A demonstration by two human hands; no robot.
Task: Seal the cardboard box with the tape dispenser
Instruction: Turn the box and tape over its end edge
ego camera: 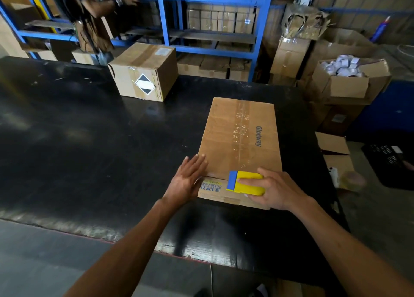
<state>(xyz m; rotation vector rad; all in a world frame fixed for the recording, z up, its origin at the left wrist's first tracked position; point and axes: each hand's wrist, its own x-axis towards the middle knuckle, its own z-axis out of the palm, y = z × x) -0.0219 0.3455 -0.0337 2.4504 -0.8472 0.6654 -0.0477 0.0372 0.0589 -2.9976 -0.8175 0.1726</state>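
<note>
**Q:** Where is everything?

**A:** A flat brown cardboard box (239,149) lies on a black worktable (89,140). Clear tape (240,131) runs along its top seam. The right hand (275,190) grips a yellow-and-blue tape dispenser (245,183) at the near edge. The left hand (187,180), fingers spread flat, braces the box's left side.

**Q:** How to finish well?

**A:** Probably press the dispenser over the near edge, then tear cleanly.
</note>
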